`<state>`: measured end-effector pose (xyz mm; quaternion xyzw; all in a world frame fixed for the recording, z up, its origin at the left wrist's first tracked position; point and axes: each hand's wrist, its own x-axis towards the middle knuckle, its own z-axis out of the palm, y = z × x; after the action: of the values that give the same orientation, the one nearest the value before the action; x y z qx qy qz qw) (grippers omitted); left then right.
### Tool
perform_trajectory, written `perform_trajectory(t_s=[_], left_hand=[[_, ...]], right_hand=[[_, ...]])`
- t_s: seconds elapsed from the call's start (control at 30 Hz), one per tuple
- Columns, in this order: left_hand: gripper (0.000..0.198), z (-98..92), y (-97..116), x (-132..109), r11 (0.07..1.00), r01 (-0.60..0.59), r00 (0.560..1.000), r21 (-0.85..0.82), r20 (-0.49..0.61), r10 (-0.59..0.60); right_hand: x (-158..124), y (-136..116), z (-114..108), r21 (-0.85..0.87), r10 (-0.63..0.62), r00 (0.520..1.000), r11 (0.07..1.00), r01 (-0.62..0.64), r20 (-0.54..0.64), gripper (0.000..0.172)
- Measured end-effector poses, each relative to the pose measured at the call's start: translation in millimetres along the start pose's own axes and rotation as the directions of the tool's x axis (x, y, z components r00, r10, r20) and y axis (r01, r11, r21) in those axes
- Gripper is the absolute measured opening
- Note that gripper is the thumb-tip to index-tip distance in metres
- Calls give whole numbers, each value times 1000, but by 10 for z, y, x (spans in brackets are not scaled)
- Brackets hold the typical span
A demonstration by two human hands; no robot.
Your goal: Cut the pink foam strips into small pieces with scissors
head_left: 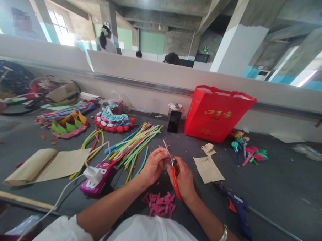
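Observation:
My right hand [183, 178] is closed round the red handles of a pair of scissors [171, 160], blades pointing up and away. My left hand [153, 164] pinches something small and pink at the blades; I cannot make out what it is. Below my hands a pile of short pink pipe-cleaner pieces [159, 204] lies on the dark table [281, 182]. A fan of colourful pipe cleaners [134, 142] lies just left of my left hand.
A red paper bag [217, 114] stands at the back, a dark jar [174, 117] beside it. Brown paper [208, 168], a blue glue gun [238, 209], a purple power strip [97, 178], a folded brown sheet [47, 163], flower crafts [114, 118] and small pipe-cleaner flowers [249, 151] lie around.

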<state>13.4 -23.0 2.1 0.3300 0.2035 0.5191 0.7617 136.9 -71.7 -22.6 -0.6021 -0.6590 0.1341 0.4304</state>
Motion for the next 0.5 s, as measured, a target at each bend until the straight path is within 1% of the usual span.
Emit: perform_trajectory(t_s=[0.5], left_hand=[[9,-2,-10,0,1000,6,1000,-8,4,-6]], right_hand=[[-5,-15,1,33,-10,1000,999,10,-7,22]])
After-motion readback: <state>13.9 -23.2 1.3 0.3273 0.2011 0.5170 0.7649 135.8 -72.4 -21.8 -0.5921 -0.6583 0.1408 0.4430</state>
